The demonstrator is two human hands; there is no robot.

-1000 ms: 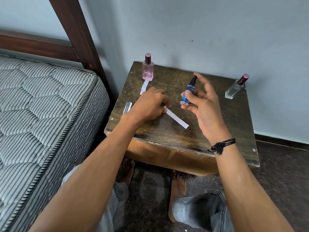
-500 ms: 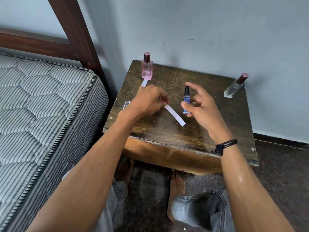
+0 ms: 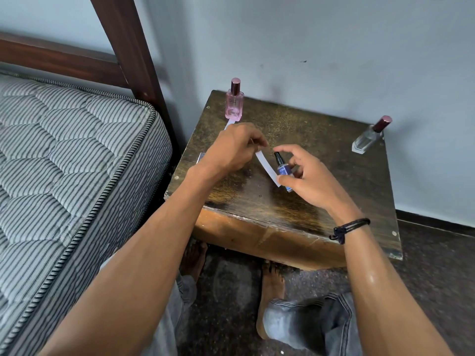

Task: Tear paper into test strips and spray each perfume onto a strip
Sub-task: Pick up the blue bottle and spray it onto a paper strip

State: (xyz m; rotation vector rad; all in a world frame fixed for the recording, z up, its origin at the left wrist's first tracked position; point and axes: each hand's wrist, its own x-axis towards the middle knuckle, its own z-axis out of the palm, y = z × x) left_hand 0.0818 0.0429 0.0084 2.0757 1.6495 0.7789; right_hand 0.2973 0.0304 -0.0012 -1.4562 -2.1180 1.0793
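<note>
My left hand [image 3: 232,149] pinches the upper end of a white paper strip [image 3: 267,167], which slants down to the right over the dark wooden table [image 3: 334,181]. Right beside the strip's lower end, my right hand [image 3: 305,176] grips a small blue perfume bottle [image 3: 282,170] with a black spray top, forefinger arched over the top. A pink perfume bottle [image 3: 234,102] stands at the table's back left, with another white strip [image 3: 228,123] lying just in front of it. A clear bottle [image 3: 370,136] with a dark red cap stands tilted at the back right.
A small clear cap-like piece [image 3: 201,157] lies near the table's left edge, partly behind my left wrist. A striped mattress [image 3: 64,160] and dark bed frame [image 3: 128,47] are to the left. The wall is close behind the table. My bare feet [image 3: 270,286] rest under the table's front edge.
My right hand has brought the blue bottle down and toward me, next to the strip's lower end. My left hand has kept its pinch on the strip and shifted slightly.
</note>
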